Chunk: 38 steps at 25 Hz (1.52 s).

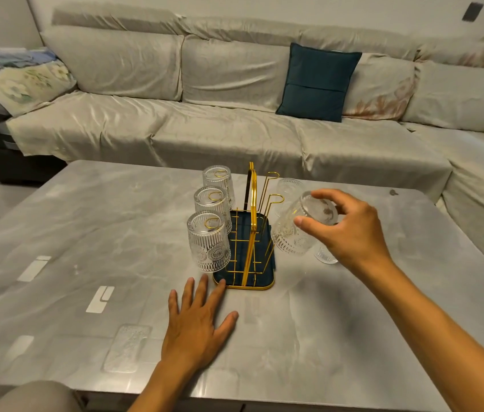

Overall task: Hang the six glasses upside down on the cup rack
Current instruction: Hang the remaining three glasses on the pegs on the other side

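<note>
While three glasses (208, 242) hang on the rack (252, 233), right hand (350, 230) grips a fourth (303, 224); left hand (196, 328) lies flat, empty.

Both forearms are cut off by the bottom edge, so nothing above them can be seen. The glass (300, 230) held in the right hand (350, 230) is smeared by motion blur, and its base is partly covered by the fingers. A second glass (325, 257) on the table is mostly hidden behind that hand. Another one (288, 187) behind the rack (249, 251) is only faintly made out. The sofa (234, 129) is clipped at the right edge.
</note>
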### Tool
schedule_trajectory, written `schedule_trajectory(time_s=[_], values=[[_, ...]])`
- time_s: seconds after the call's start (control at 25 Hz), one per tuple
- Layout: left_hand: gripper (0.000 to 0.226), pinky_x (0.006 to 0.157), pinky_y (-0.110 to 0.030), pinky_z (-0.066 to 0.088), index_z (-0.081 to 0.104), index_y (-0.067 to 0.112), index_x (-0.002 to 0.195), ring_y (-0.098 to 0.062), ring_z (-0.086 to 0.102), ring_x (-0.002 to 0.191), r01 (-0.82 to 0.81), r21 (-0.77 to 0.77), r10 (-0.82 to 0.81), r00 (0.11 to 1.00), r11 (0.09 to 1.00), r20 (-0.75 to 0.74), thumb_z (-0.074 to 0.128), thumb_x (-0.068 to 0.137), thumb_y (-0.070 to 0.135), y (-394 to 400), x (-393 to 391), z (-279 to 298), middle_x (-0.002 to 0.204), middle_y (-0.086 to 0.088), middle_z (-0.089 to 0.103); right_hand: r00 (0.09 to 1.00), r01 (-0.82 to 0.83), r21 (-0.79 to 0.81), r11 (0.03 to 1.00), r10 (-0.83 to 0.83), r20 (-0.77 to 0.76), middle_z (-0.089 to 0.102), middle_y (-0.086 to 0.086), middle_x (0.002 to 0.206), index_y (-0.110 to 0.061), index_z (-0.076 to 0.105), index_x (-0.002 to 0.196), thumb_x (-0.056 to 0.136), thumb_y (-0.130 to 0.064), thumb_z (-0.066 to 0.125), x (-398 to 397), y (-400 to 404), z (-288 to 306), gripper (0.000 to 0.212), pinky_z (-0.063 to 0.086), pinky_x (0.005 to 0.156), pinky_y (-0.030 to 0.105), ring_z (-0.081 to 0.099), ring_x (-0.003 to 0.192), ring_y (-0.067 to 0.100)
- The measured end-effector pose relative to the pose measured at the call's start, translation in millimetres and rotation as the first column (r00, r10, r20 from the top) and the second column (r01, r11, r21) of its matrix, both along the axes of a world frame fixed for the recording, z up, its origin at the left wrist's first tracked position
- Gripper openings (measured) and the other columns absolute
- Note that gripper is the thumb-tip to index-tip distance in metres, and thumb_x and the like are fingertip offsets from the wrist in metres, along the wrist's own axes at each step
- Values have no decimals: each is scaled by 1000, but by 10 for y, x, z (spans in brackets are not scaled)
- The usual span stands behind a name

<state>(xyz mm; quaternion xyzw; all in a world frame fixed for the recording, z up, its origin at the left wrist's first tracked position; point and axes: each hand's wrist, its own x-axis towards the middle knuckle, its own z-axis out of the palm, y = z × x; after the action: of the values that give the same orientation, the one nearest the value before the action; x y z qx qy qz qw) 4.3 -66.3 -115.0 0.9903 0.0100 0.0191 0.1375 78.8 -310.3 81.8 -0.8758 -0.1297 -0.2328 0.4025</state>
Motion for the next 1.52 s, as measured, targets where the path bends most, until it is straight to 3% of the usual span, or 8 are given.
schedule_trajectory(time_s=[0.12,0.44,0.84,0.96,1.08,1.24,1.32,1.52], values=[[73,112,-50,-21,-27,49,138,-21,-26,142,8,10,-8,1000,1000,-8,-6,76,82,-11,-12,29,157,5,-21,1000,-15,-102,995,13,-22,68,-3,105,-25,66,109,66,-46,80,96,45,-83,50,48,70,17,60,88,11],[79,113,-52,-19,-23,44,142,-22,-27,142,16,19,-15,999,1000,-33,-10,73,81,-22,-31,88,158,3,-22,995,-86,-267,960,69,-71,66,2,115,-23,63,113,68,-41,81,170,198,-404,52,51,77,28,54,91,11],[75,114,-50,-18,-17,45,145,-20,-23,143,7,5,-7,1000,1000,-23,0,80,79,-30,-32,71,159,4,-17,981,-158,-179,971,134,-139,54,-5,130,-32,47,126,74,-44,75,84,98,-642,61,46,79,21,48,104,8],[74,115,-49,-17,-16,46,144,-19,-23,143,10,2,-10,1000,1000,-11,0,80,79,-28,-27,58,159,5,-16,992,27,155,988,-8,-122,49,-11,132,-39,41,129,78,-48,70,-25,-127,-891,59,48,81,21,51,108,5],[77,115,-49,-17,-16,45,144,-18,-22,143,9,4,-9,1000,1000,-1,-3,78,80,-35,-28,62,158,5,-16,917,375,371,850,-282,-281,44,-7,139,-34,33,137,74,-39,75,61,-389,-1157,76,48,89,35,52,115,16],[82,117,-50,-12,1,39,150,-21,-14,146,-34,10,34,999,999,5,3,79,80,-35,-46,112,161,3,-4,830,444,387,808,-208,-518,45,3,139,-25,22,144,68,-25,82,461,-572,-1380,97,42,95,36,50,114,20],[83,116,-52,-12,7,36,151,-28,-12,146,-119,41,119,993,992,-4,6,80,79,-38,-54,117,162,-3,-2,826,419,389,820,-166,-538,56,3,129,-23,31,139,63,-22,84,632,-564,-1486,93,46,92,38,57,106,22],[83,114,-55,-15,-3,39,150,-33,-19,144,-166,76,171,983,983,-60,3,79,81,-62,-42,105,161,-9,-10,790,480,284,830,-268,-552,63,5,116,-26,44,123,52,-34,85,804,-583,-1572,82,51,87,42,61,98,27]])
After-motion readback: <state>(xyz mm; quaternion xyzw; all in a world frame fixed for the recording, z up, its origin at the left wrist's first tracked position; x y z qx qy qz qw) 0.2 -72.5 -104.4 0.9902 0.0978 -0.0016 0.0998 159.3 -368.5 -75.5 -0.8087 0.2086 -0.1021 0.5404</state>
